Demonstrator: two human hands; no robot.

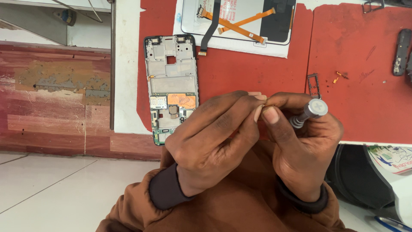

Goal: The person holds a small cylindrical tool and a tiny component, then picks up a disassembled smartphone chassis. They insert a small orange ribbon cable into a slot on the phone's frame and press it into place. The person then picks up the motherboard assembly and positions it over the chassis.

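Observation:
My left hand (214, 133) and my right hand (300, 141) meet at the fingertips over the front edge of a red mat (257, 73). My right hand grips a small grey-handled screwdriver (310, 111), its round cap pointing up and right. The fingers of my left hand pinch at the tool's tip; whatever tiny part lies between them is hidden. An opened phone frame (172, 86) with bare circuit boards lies flat on the mat just left of my left hand, untouched.
A phone screen panel with orange flex cables (240, 19) rests on white paper at the mat's far edge. A small SIM tray (314, 85) and tiny orange bits (339, 76) lie to the right, a dark part (401, 51) at far right. Tiled floor below.

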